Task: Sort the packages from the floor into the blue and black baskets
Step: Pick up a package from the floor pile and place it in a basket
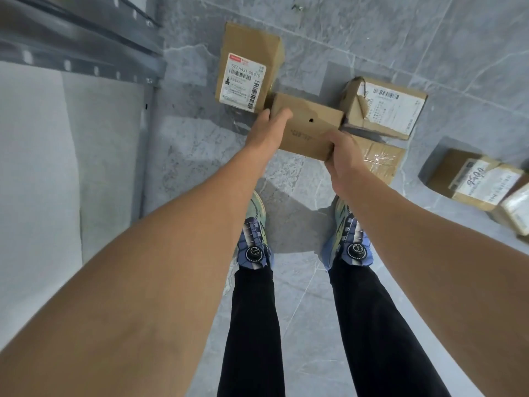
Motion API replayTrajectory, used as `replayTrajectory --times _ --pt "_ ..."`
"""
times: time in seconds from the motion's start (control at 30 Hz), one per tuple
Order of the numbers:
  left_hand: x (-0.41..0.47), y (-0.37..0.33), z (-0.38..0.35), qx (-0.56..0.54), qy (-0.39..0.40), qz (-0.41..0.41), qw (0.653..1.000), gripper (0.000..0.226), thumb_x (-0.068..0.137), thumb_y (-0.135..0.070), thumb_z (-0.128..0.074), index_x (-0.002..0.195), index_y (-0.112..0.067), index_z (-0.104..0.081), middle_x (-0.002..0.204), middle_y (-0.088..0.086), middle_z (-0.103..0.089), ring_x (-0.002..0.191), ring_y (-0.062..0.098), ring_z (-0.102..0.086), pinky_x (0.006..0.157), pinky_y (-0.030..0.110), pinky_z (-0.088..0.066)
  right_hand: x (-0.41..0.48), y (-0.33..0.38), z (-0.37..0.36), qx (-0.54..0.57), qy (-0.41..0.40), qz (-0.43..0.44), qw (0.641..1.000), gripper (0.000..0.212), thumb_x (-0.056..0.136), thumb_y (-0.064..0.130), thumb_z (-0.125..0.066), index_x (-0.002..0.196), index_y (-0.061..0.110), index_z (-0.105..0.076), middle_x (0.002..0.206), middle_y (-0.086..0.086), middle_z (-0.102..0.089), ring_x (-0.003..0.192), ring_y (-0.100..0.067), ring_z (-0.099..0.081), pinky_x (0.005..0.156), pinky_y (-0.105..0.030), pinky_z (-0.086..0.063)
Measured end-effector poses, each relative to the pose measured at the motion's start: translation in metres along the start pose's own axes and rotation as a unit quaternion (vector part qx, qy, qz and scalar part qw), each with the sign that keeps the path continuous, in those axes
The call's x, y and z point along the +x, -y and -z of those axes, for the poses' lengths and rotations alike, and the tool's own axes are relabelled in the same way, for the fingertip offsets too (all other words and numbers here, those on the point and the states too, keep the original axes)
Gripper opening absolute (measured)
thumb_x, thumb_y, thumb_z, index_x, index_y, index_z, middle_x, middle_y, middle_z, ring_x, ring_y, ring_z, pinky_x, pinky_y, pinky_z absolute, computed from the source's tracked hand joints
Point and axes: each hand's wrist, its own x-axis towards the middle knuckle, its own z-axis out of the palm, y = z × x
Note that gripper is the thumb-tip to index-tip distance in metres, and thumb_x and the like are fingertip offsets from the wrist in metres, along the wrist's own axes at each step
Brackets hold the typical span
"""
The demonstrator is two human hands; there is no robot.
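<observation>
While the left hand (267, 126) curls over its far corner and the right hand (342, 157) clamps its near corner, the small cardboard box (307, 123) appears raised off the floor (197, 167) among other parcels (246, 70). It is likely light and stiff; hold it by opposite edges.

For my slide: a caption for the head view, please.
Left hand and right hand hold a plain box above labelled packages.

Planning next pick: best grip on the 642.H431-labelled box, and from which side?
Its two long side faces, from above. The labelled cardboard box lies flat, label up, floor bare along both; the plain box in the left hand and right hand hides its near right corner.
</observation>
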Motion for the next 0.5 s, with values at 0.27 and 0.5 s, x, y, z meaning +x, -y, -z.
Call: replayTrajectory --times 0.27,0.5 --pt "-0.069 0.014 0.008 -0.039 -0.022 -0.026 0.999 0.049 0.099 -0.048 -0.053 0.141 -0.022 -0.049 0.131 0.000 -0.058 0.106 0.008 -0.055 0.073 0.029 -0.038 -0.065 0.009 0.007 -0.066 -0.001 0.056 0.996 0.066 0.076 0.038 -0.062 0.139 0.017 -0.055 0.128 -0.006 -0.065 0.118 -0.025 -0.060 0.105 -0.049 -0.048" --pt "-0.191 -0.032 0.039 -0.076 -0.015 -0.118 0.990 0.029 0.103 -0.039 -0.051 0.131 -0.033 -0.058 0.116 -0.018 -0.064 0.103 -0.005 -0.057 0.078 0.021 -0.039 -0.183 0.070 0.022 -0.043 0.017 0.137 0.989 0.059 0.082 0.031 -0.065 0.138 0.015 -0.057 0.116 0.005 -0.065 0.104 -0.011 -0.059 0.082 -0.027 -0.046"
